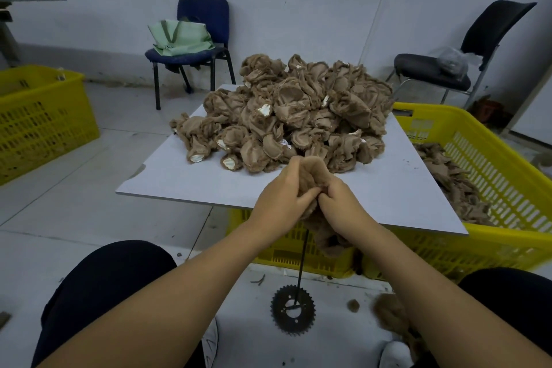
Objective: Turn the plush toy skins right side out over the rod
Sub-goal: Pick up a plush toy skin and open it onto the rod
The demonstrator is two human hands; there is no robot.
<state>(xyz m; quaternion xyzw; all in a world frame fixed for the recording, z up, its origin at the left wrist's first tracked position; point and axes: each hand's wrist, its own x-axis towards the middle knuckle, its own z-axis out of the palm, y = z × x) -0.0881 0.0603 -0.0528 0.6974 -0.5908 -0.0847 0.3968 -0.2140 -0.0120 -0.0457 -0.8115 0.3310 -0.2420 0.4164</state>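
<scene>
Our left hand [279, 193] & right hand [339, 203] meet, both clamped on one tan plush skin [324, 236] atop the black rod [301, 266], w/ its sprocket base [292, 309] on the floor. Behind, a pile of skins [286, 110] sits on the white tabletop [185, 176]; at right, more in a yellow crate [501, 176].

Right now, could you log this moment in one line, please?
left hand: grips skin | right hand: grips skin | rod: upright below

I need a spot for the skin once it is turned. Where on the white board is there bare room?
Bare patches: the near-left corner of the white board, between the pile of skins and the front edge, and the right strip beside the yellow crate. The far half is crowded. Both hands grip a skin at the front middle.
</scene>
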